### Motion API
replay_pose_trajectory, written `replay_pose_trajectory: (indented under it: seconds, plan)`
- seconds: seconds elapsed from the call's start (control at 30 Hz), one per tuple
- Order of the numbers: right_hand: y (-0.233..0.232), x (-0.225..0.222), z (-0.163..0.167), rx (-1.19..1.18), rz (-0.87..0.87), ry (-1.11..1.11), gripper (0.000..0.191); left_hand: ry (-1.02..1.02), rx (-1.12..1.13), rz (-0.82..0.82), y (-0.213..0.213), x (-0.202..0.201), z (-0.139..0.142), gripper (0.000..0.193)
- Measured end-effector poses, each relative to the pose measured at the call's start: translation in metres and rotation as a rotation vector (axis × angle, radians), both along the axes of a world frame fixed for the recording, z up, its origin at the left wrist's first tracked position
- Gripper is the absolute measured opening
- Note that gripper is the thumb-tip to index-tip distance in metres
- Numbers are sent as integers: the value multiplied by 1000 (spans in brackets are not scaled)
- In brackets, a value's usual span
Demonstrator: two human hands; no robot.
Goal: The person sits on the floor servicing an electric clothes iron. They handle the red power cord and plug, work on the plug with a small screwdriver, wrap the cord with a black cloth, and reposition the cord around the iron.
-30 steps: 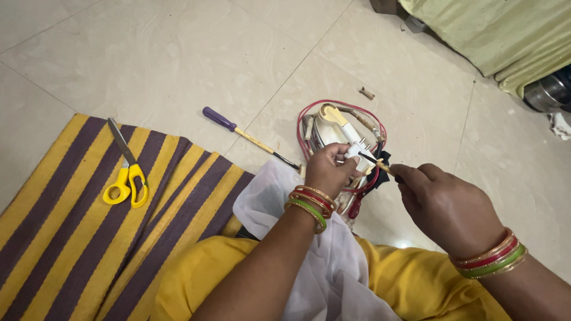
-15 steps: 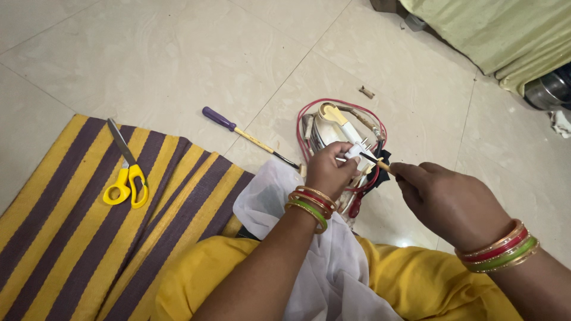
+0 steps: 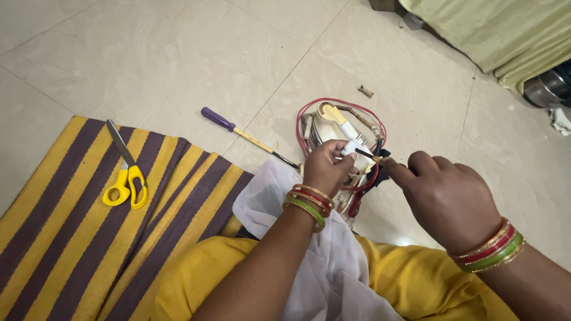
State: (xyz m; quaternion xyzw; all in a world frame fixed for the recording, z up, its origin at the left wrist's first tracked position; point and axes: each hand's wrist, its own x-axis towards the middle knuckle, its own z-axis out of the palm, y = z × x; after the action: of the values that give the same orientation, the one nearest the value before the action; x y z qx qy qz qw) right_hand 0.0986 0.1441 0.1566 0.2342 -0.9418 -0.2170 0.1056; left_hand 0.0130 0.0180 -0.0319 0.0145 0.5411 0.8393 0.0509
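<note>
Just beyond the white cloth (image 3: 321, 255) on the person's lap, an opened electrical appliance with a cream body (image 3: 333, 122) and a loop of red wire (image 3: 333, 102) sits on the tiled floor (image 3: 178, 53). Over it the left hand (image 3: 326, 166) has its grip pinched shut on a small white connector (image 3: 352, 147). Right of that, the right hand (image 3: 446, 196) closes its grip on a thin tool (image 3: 372, 156) whose tip meets the connector. Left of the appliance lies a purple-handled screwdriver (image 3: 247, 137); farther left, yellow-handled scissors (image 3: 125, 172) rest on a striped yellow and purple mat (image 3: 71, 238)
</note>
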Motion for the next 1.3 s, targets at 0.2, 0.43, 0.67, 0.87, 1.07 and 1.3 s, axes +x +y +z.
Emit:
replay_pose_trajectory:
  seconds: [0.2,0.43,0.67,0.87,1.07,1.3]
  plan:
    - [0,4,1,-246,-78,-18,25,-65,64,-26,-3,-2,5,32]
    - [2,5,5,-233,-66,-12,24,-84,40,-11,-4,-1,6,34]
    - [2,2,4,-228,-32,-46,27,-70,65,-10,-1,-2,2,33]
    - [1,3,2,-169,13,-13,25,-98,45,-10,1,-1,2,31]
    - [0,5,-2,-76,81,38,28,-86,-32,-8,-1,0,4,30]
    - [-3,2,-3,-83,-54,-100,35,-6,-118,52,1,6,10,27]
